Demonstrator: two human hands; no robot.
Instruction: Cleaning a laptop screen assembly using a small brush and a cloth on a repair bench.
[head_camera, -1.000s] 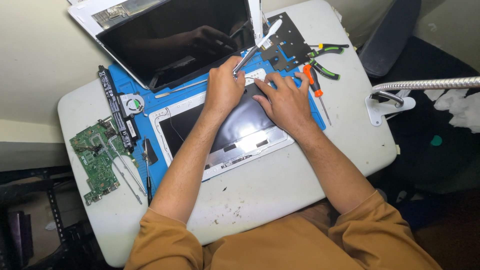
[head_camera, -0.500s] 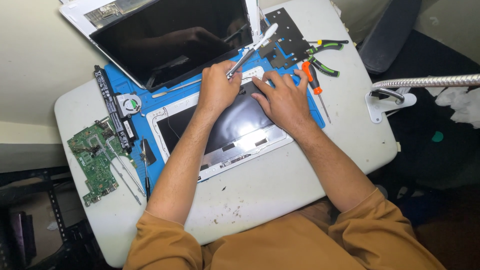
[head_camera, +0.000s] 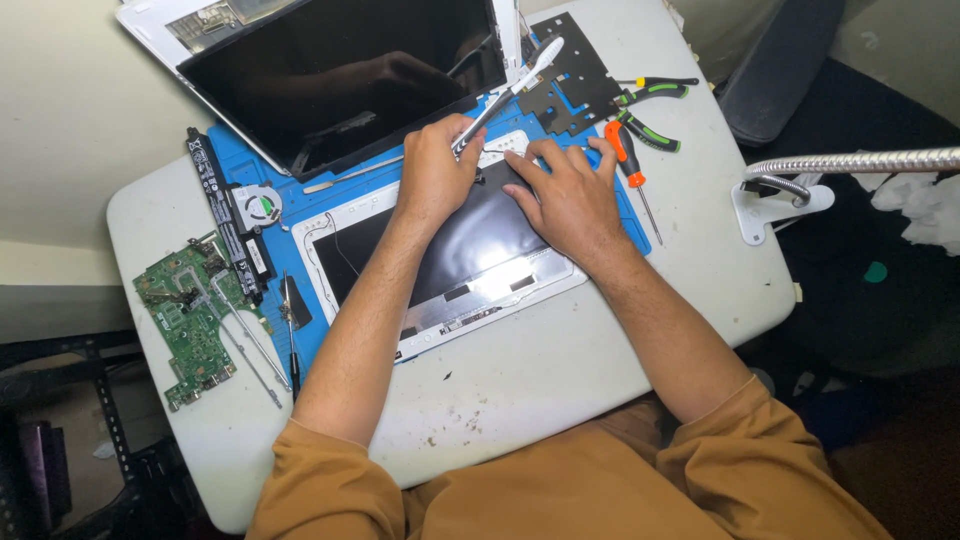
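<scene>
With the left hand (head_camera: 432, 178) gripping a white-handled tool (head_camera: 505, 92) and the right hand (head_camera: 568, 195) spread flat, holding nothing, on the laptop shell (head_camera: 460, 262) mid-desk, a slip could gouge its dark panel, I reckon.

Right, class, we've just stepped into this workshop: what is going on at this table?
A person bends over an opened laptop shell lying on a blue mat. The left hand grips a white-handled tool, its tip at the shell's top edge, while the right hand presses flat on the shell. A green circuit board, a small fan, pliers and an orange screwdriver lie around.
</scene>
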